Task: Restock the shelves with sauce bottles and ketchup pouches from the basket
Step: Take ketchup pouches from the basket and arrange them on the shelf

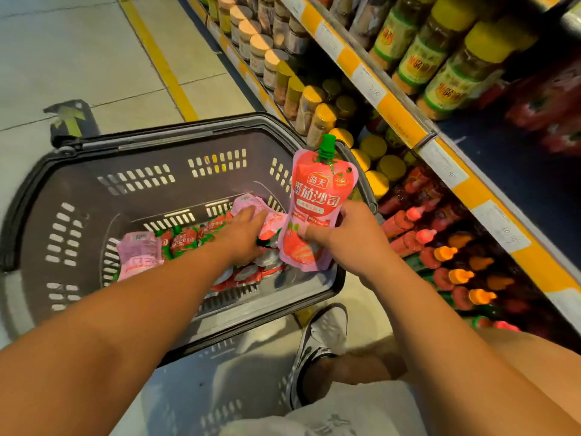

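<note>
Here, as seen from the head camera:
Right hand (342,237): grip pinching the lower part of 1 ketchup pouch (319,196), thumb across the front, fingers behind
Ketchup pouch: red and pink, green screw cap at the top, held upright above the right end of the basket, printed front facing the camera, bottom edge just over the pile
Left hand (242,231): reaching down into the basket, fingers extended and resting on a pale pink pouch (251,204) lying at the far side of the pile; whether anything is gripped, cannot tell
Basket (78,196): dark grey plastic with slotted walls, standing on the floor beside the shelves, handle (70,121) showing at its far left corner
Pile in basket (185,240): many red pouches with green caps lying flat and overlapping on the bottom, some face down with the pale back showing, 1 such pale pouch (140,253) at the left end
Sauce bottles on lower shelf (440,256): red bottles with red, orange and yellow nozzle caps, in rows, just right of the basket
Jars on middle shelf (317,118): yellow-lidded jars in a long row, running away from the camera
Bottles on upper shelf (452,73): green-labelled bottles with yellow caps, leaning in the wide-angle view
Shelf edges (405,121): yellow strips carrying white price tags, print too blurred to read
Floor (78,51): pale tiles with a yellow line running along the shelf base
Person: 1 white and black shoe (323,338) beneath the basket's near rim, light shorts at the bottom edge
</note>
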### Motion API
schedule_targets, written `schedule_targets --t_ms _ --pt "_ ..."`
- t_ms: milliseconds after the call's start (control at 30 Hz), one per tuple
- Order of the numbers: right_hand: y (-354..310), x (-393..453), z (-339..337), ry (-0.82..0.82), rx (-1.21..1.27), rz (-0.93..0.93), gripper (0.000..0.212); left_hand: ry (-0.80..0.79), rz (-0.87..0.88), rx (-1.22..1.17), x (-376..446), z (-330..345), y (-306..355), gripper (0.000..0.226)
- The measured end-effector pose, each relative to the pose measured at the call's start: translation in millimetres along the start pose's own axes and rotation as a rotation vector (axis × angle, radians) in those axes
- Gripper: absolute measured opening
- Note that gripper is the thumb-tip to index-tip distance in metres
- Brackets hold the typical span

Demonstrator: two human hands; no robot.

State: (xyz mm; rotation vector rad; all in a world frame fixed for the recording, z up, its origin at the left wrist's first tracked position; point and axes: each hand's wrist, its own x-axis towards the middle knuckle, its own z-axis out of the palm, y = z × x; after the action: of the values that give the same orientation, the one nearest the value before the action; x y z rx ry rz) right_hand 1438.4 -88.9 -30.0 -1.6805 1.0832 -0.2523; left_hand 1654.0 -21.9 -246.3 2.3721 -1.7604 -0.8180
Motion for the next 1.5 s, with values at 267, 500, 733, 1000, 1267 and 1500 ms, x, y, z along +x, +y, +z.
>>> schedule_targets --t_ms 267,500,733,1000,1267,1500 --pt "10 -4 -14 -0.001 0.116 0.021 0.027 0.122 0.098 -0.045 1 -5 -1 0.090" --pt "10 -13 -20 0.063 0.181 0.048 0.026 0.160 0.163 -0.206 -25 -35 16 0.048" --pt "-1 -38 -30 0.094 0.245 0.023 0.025 0.363 -0.064 -0.644 -62 -75 40 0.023" --pt "-10 -84 -52 0.152 0.325 -0.043 0.035 0.528 -0.258 -1.195 -93 -130 64 0.029" --pt "-2 -151 -98 0.346 0.386 -0.098 0.038 0.496 -0.062 -1.325 -132 -199 144 0.020" --pt "16 -219 -164 0.595 0.466 -0.219 0.033 0.355 0.178 -1.354 -162 -229 256 0.023"
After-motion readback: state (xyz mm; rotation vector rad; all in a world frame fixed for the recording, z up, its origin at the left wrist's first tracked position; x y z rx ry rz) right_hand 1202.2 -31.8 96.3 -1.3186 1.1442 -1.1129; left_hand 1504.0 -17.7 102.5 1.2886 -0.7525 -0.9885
